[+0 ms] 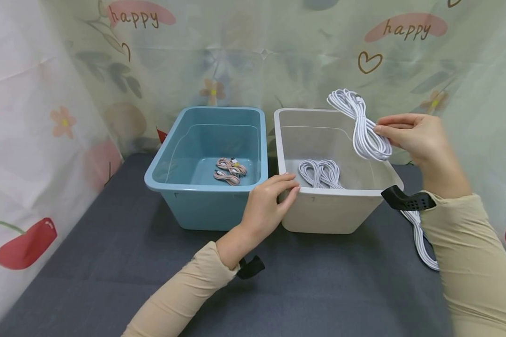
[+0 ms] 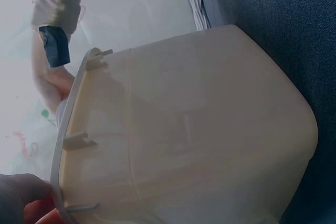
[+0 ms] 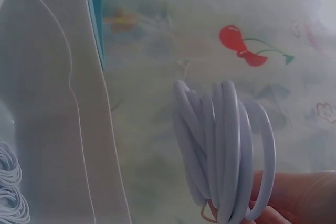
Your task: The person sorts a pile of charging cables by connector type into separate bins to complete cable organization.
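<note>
A coiled bundle of white cable [image 1: 360, 124] hangs above the back right of the beige bin [image 1: 329, 210]. My right hand [image 1: 421, 140] pinches one end of it between thumb and fingers; the right wrist view shows the cable loops [image 3: 220, 150] close up. My left hand [image 1: 270, 199] grips the beige bin's front left rim, and its fingers [image 2: 44, 216] show at that rim in the left wrist view. Inside the beige bin lies white coiled cable [image 1: 319, 173], also visible in the right wrist view.
A blue bin [image 1: 206, 206] stands to the left, with small pinkish coiled cables [image 1: 232, 171] on its floor. More white cable [image 1: 423, 245] lies on the dark tablecloth [image 1: 312, 281] right of the beige bin, partly behind the right sleeve. A printed curtain [image 1: 253, 28] encloses the back and sides.
</note>
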`<state>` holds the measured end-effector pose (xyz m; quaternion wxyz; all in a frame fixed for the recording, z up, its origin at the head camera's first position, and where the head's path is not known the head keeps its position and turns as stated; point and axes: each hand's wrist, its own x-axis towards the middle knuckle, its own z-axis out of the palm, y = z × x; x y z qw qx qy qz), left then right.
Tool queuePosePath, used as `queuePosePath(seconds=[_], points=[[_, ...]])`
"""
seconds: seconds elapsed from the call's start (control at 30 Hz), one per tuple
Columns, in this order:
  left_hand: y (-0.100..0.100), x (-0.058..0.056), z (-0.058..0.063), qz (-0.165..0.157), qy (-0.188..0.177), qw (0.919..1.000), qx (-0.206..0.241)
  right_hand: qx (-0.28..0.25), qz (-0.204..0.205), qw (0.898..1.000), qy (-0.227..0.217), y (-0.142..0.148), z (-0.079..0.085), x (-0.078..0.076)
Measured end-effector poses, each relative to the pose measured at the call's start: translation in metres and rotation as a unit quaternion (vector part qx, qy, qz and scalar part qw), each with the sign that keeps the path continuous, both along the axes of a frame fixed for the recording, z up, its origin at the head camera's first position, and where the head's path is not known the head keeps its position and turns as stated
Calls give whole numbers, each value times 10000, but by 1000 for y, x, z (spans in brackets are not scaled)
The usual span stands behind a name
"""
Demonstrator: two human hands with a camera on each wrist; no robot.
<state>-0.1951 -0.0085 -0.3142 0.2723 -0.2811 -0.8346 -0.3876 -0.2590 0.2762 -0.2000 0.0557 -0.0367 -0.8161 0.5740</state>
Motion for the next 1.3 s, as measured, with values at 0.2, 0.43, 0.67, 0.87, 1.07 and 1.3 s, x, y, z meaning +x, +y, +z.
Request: queuePosePath(seconds=[0.2, 0.43, 0.67, 0.87, 1.07, 1.3], points=[[0, 0, 0, -17, 27, 10000, 21, 88, 49, 9999, 30, -11, 0, -10], [0, 0, -1, -20, 30, 10000, -2, 300, 162, 9994, 8, -26, 0, -20], [0, 0, 0, -7, 6, 10000, -17, 410, 166, 9988, -199, -37, -2, -33], [1, 0, 0, -4, -87, 10000, -47, 373, 256, 9989, -118, -45, -6, -41], [1, 0, 0, -42, -150, 9999, -29, 600, 303, 9977, -54, -50, -11, -47], [1, 0, 0, -21, -139, 9999, -23, 511, 349, 9978, -220, -57, -14, -56]])
